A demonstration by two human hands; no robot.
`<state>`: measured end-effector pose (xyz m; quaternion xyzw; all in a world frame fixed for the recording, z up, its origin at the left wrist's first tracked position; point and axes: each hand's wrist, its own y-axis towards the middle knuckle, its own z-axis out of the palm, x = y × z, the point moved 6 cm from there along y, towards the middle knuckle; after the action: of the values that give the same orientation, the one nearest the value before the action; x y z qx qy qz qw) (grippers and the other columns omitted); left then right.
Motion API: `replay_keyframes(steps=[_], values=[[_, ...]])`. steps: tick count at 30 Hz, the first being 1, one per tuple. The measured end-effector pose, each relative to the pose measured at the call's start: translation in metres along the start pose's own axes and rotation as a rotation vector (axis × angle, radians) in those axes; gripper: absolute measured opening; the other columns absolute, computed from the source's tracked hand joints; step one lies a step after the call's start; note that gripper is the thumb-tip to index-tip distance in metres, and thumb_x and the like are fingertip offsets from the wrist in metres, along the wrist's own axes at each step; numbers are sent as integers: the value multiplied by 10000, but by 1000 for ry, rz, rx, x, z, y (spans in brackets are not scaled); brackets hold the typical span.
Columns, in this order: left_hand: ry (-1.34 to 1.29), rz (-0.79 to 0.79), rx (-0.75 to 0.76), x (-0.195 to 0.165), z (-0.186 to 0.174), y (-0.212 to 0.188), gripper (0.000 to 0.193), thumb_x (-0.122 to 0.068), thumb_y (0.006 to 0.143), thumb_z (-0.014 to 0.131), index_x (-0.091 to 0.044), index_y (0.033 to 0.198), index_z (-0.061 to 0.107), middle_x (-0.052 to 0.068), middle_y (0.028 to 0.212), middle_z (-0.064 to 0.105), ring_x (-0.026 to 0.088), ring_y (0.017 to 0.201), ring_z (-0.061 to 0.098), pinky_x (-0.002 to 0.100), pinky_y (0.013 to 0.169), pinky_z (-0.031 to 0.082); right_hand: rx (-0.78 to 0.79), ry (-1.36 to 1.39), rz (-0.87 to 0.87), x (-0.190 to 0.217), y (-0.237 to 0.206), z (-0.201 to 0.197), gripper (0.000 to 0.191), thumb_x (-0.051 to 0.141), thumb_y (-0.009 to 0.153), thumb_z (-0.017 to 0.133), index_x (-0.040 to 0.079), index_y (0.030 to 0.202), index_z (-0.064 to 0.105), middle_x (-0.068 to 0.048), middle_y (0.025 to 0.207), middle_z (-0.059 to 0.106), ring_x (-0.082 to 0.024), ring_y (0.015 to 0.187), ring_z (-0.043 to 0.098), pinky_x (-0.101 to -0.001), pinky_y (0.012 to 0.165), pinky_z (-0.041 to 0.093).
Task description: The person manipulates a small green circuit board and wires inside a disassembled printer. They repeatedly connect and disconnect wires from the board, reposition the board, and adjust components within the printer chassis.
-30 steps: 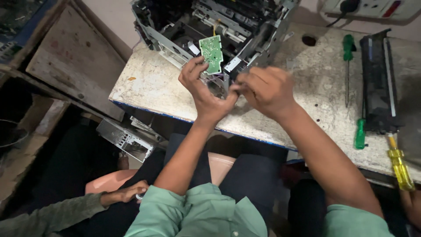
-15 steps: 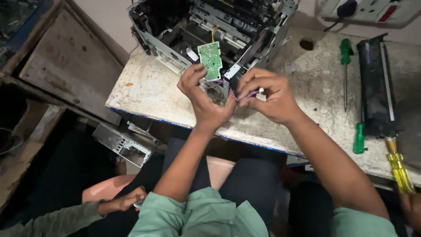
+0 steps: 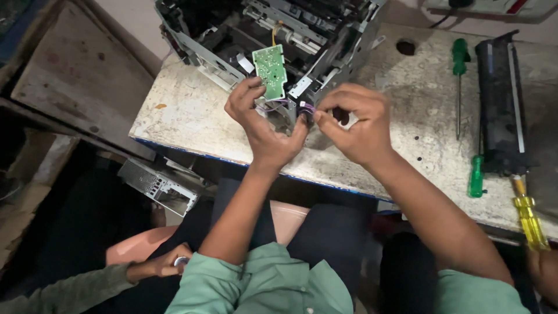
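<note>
1. Here, the left hand (image 3: 264,125) is curled shut around a small metal bracket (image 3: 288,113) at the front of the opened printer (image 3: 273,40), thumb and fingers braced on either side, seemingly so the part stays steady while the other hand works on it.
2. The right hand (image 3: 354,122) is pinched closed, fingertips (image 3: 319,113) meeting on a small dark plug with thin purple wires (image 3: 306,109); the fine pinch suits a piece that small. Both hands meet just in front of the printer, over the near edge of the counter (image 3: 186,116).
3. A green circuit board (image 3: 271,71) stands upright just above the left hand, joined to the frame, its face turned toward the person, which keeps its connectors within reach.
4. The printer sits at the back of the counter, towards its left corner, covers off and metal frame bare, so the insides are open to the hands.
5. A dark long cartridge (image 3: 501,104) lies towards the right edge, set well apart from the work. Beside it lie a green-handled screwdriver (image 3: 459,87), a second green one (image 3: 476,174) nearer the front edge, and a yellow-handled screwdriver (image 3: 528,212) reaching over that edge, all near the right hand.
6. Below the counter, left, a grey metal panel (image 3: 158,185) rests in shadow, and another person's hand (image 3: 160,266) in a green sleeve holds something small; I cannot tell what.
</note>
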<state>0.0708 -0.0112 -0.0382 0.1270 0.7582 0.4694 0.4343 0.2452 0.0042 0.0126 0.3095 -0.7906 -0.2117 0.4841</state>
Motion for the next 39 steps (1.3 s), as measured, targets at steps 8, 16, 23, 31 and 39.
replay_keyframes(steps=[8, 16, 23, 31, 39], values=[[25, 12, 8, 0, 0, 0, 811, -210, 752, 878, -61, 1352, 353, 155, 1401, 411, 322, 1332, 351, 473, 1163, 290, -98, -206, -143, 3, -4, -4, 110, 136, 759, 835, 86, 814, 754, -99, 1226, 483, -224, 1117, 462, -323, 832, 402], [28, 1, 8, 4, 0, -1, 784, -170, 740, 834, -79, 1358, 360, 162, 1409, 418, 321, 1328, 348, 474, 1161, 278, -72, -362, -277, 8, -1, 6, 124, 182, 729, 830, 114, 796, 750, -109, 1223, 501, -272, 1177, 466, -439, 978, 374], [-7, -4, -2, 2, -2, 0, 783, -145, 763, 825, -77, 1378, 346, 170, 1428, 420, 342, 1357, 352, 468, 1169, 284, -62, -490, -292, 16, 4, 15, 161, 204, 820, 853, 128, 924, 758, -101, 1252, 531, -304, 1204, 458, -485, 1035, 351], [-102, 80, -34, -8, -29, 10, 706, -267, 828, 738, -58, 1426, 425, 169, 1471, 432, 335, 1418, 333, 481, 1200, 244, -109, -514, -379, 26, 5, 15, 193, 200, 854, 889, 154, 982, 752, -38, 1046, 606, -282, 1016, 518, -458, 927, 352], [275, 272, 181, -12, -42, 40, 217, -250, 913, 771, -238, 1129, 744, 30, 1484, 500, 335, 1382, 325, 460, 1174, 217, -197, -532, -455, 24, 4, 19, 206, 237, 813, 914, 171, 958, 784, -13, 911, 596, -252, 894, 518, -441, 845, 332]])
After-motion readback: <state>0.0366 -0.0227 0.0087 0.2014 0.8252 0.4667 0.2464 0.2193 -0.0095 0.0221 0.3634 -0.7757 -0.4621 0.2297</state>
